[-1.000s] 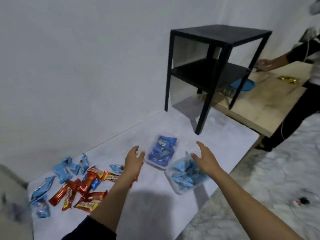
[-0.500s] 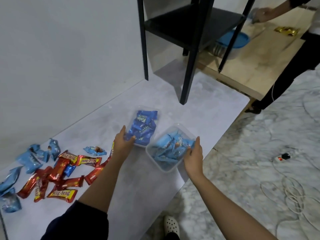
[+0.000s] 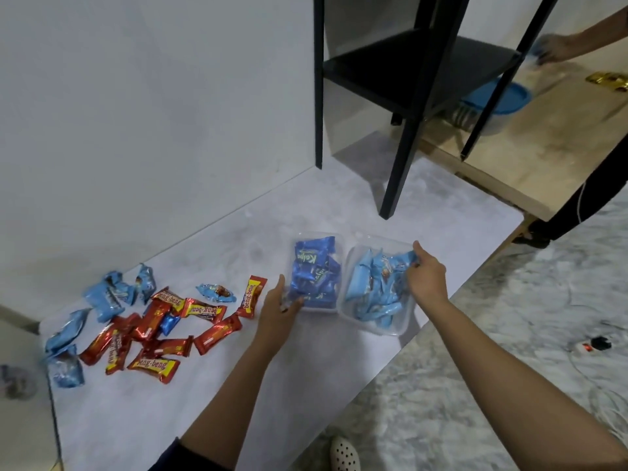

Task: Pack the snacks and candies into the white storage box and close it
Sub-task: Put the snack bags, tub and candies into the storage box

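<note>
Grip for steadying, likely ahead of filling.
Your left hand (image 3: 277, 305) clasps the left tub (image 3: 322, 310) by its corner; your right hand (image 3: 426, 277) curls over the right tub (image 3: 384, 330) at its rim.

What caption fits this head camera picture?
Left hand holds the left box, right hand the right box, beside loose snacks.

I am logging, upper right: a black side table (image 3: 390, 68) is standing. Behind it a wooden board (image 3: 543, 144) is carrying a blue-lidded tub (image 3: 509, 96) and gold wrappers (image 3: 608, 81), and another person's hand (image 3: 557, 49) is showing above its far end. Lower right: a power strip (image 3: 593, 345) is lying on marble floor (image 3: 475, 385). Bottom edge: a white perforated shoe (image 3: 345, 455) is showing.
</note>
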A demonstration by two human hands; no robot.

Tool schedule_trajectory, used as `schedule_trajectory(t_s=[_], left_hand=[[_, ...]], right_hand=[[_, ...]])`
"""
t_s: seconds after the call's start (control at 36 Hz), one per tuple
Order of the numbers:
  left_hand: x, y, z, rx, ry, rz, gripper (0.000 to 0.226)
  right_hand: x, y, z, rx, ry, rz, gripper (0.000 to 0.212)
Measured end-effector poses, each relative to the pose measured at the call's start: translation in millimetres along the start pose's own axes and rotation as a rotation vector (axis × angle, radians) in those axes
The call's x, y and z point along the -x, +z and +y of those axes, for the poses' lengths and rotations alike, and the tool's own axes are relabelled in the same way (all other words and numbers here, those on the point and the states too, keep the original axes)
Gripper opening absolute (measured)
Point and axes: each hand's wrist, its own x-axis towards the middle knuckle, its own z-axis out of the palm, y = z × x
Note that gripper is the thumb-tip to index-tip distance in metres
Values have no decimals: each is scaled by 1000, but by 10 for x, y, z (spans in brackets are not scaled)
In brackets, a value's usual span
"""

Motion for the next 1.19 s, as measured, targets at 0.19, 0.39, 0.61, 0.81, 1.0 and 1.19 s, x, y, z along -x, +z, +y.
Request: schedule_trajectory(t_s=[0.19, 0.39, 0.61, 0.81, 1.0, 1.19], left_hand=[[34, 104, 61, 76, -27, 0, 71], [32, 50, 84, 74, -69, -16, 67], [-56, -132, 280, 261, -98, -36, 63], [-171, -180, 468, 229, 18, -189, 59], [-236, -227, 481, 127, 10, -198, 58], [-241, -195, 545, 160, 6, -253, 59]], right_hand=[[-135, -53, -343, 8, -54, 52, 56], [-209, 334, -591, 32, -102, -92, 55], [-188, 601, -632, 24, -132, -219, 52], [-39, 717, -465, -161, -204, -238, 38], [-111, 780, -446, -198, -248, -262, 37], [-212, 813, -357, -223, -205, -410, 60]])
